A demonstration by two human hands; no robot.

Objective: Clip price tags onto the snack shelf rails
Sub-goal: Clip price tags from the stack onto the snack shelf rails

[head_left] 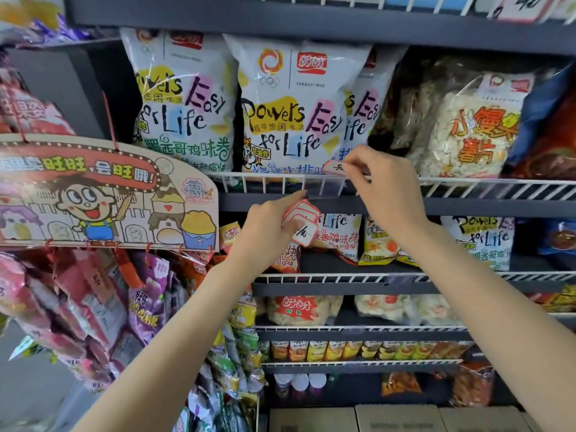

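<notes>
My right hand (378, 182) pinches a single red-edged white price tag (335, 167) at the top of the white wire shelf rail (268, 182), just above a clear plastic tag holder (324, 187) clipped on that rail. My left hand (271, 227) grips a fanned stack of the same price tags (302, 221) just below the rail, its index finger reaching up to the holder's lower left corner. Large white snack bags (290, 110) stand behind the rail.
A cardboard cartoon display (103, 188) with hanging snack packets (78, 307) juts out at the left. Lower wire rails (343, 278) hold more snack bags. A bag of rice crackers (467, 126) stands at the right. Cardboard boxes (399, 417) sit at the bottom.
</notes>
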